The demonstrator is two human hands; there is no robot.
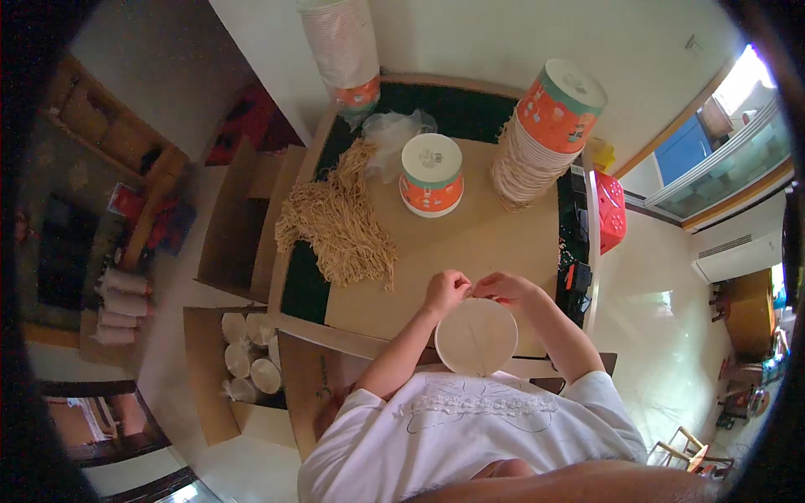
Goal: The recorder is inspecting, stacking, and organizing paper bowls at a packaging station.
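A white paper bucket (pixel 476 339) leans at the table's near edge against my front, its round pale face toward me. A thin tan cord (pixel 479 352) runs across it. At its far rim my left hand (pixel 449 292) is closed in a pinch, and my right hand (pixel 508 289) pinches just beside it. Both seem to have the cord between their fingertips, though the fingers partly hide it. A heap of tan cords (pixel 348 226) lies to the left. Beyond my hands, an upside-down orange and green paper bucket (pixel 432 176) stands on the cardboard sheet (pixel 419 260).
A tall stack of buckets (pixel 549 126) draped with cords rises at the back right. Another stack in plastic (pixel 344 54) stands back left, near a crumpled clear bag (pixel 394 138). On the floor at left, an opened carton (pixel 210 369) holds several wrapped bucket stacks.
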